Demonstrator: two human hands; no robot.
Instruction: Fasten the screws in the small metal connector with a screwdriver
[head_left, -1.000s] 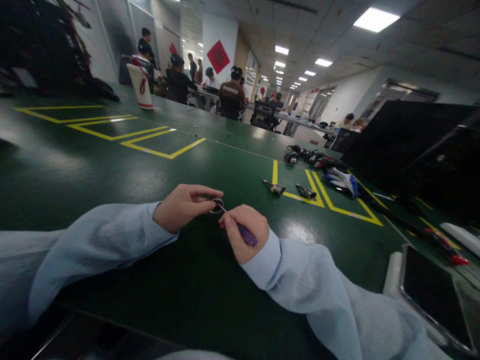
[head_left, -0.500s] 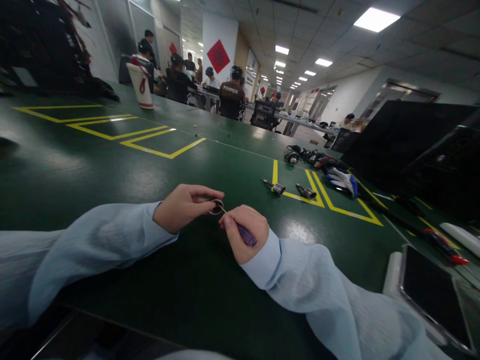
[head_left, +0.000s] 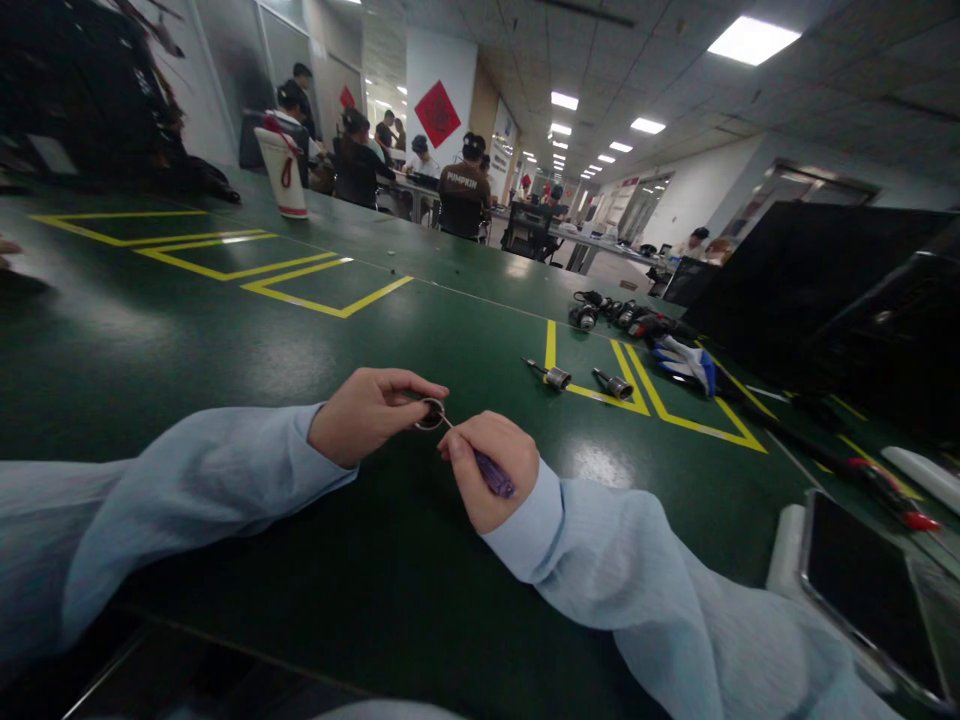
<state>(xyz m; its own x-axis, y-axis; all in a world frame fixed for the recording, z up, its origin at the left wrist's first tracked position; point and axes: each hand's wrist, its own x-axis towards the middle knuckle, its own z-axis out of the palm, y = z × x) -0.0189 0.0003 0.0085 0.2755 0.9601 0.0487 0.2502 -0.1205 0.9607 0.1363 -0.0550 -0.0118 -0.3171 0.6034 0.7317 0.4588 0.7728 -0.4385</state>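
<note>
Between the two hands: a small metal ring (head_left: 433, 416), dark opening showing, over the green tabletop (head_left: 420, 340).
Left hand (head_left: 360, 418): thumb and fingers pinched nearly closed, and they've got the ring's edge!
Right hand (head_left: 496, 452): curled snugly round a purple-handled tool (head_left: 493, 474), thin shaft aimed at the ring; whether its tip touches is hard to tell at this size.
Taped yellow corner: two metal sockets (head_left: 557, 378) (head_left: 619, 387) lying side by side, apart.
Farther right: a blue-and-white glove (head_left: 686, 363).
Beside the right sleeve: a dark-screened phone (head_left: 862, 590).

L fingers (head_left: 411, 384) hold metal pc (head_left: 431, 415); R fingers (head_left: 463, 462), s'driver (head_left: 493, 474).
</note>
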